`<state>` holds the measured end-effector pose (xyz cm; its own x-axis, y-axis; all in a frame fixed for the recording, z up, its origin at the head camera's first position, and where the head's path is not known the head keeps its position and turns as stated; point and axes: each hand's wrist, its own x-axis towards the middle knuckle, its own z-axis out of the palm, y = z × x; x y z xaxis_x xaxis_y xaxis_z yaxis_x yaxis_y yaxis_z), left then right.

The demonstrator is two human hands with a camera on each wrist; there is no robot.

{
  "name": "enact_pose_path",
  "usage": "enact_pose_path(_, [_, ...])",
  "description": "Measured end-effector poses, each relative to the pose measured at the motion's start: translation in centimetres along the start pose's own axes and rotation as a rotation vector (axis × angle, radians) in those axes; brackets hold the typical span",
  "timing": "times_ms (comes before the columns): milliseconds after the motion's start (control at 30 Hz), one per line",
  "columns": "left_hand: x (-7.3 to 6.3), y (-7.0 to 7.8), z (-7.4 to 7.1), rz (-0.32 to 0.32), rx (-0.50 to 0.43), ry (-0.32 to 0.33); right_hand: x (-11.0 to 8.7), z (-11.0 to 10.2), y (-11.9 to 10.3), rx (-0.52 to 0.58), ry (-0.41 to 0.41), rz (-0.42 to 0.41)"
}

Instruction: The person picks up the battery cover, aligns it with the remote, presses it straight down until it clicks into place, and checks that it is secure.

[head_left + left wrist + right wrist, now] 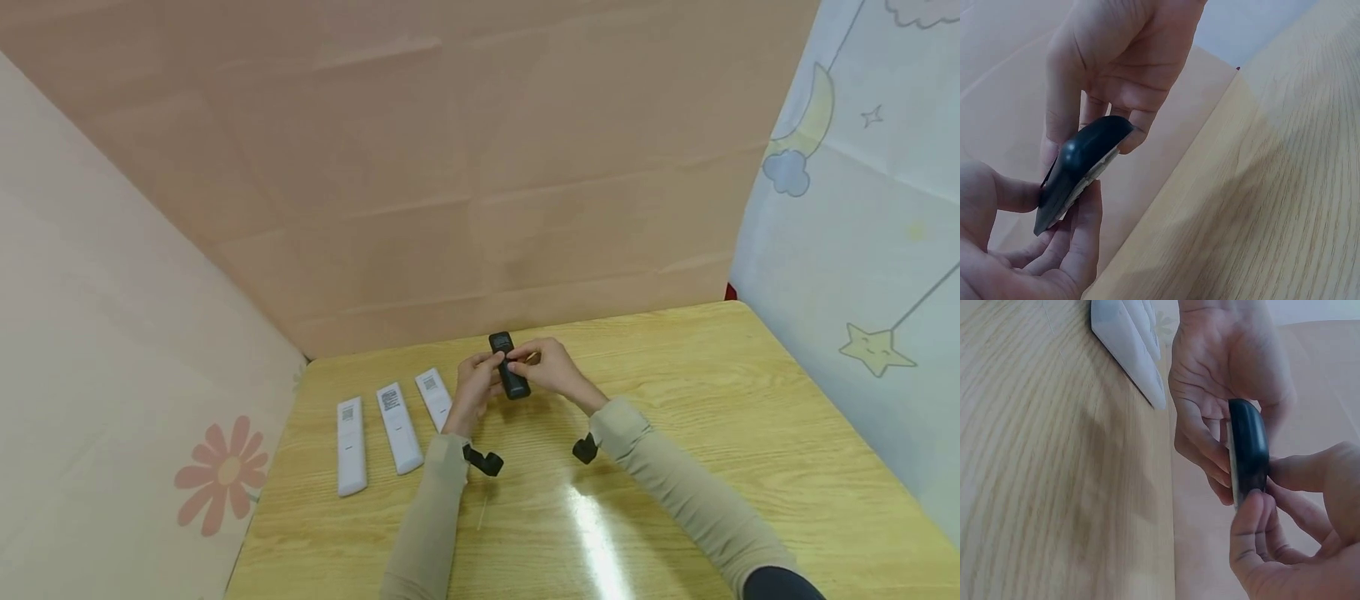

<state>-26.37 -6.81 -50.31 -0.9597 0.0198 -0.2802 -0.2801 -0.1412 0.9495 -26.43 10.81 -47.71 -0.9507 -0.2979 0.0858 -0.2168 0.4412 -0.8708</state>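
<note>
A black remote control [516,384] is held above the table, its back with a printed label facing up. My left hand [474,385] grips it from the left side, with the thumb on the back and the fingers beneath. From the right, my right hand [553,367] has curled fingers pinching at the remote's middle. The left wrist view shows the remote control [1079,159] edge-on, its pale button side turned down. In the right wrist view, the right fingertips [1254,503] touch the dark casing [1249,440]. Whether a cover is loose cannot be made out.
Three white remote controls lie on the wooden table [675,400] to the left: one farthest left [351,450], a middle one [400,429], and one partly behind the left wrist [433,397]. Fabric walls [450,167] stand at the back and both sides.
</note>
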Motion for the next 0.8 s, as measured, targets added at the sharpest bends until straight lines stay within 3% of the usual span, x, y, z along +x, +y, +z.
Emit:
enact_pose_path(500, [-0.18,0.21,-0.08,0.007,-0.012,0.014,-0.06,0.5,0.51,0.075,0.05,0.13])
enact_pose_path(667, [-0.23,0.16,-0.28,0.016,-0.004,0.017,-0.13,0.79,0.53,0.086,0.029,0.179])
enact_pose_path(800, [-0.24,0.1,-0.43,0.016,0.003,0.017,-0.38,0.75,0.39,0.177,-0.006,0.21])
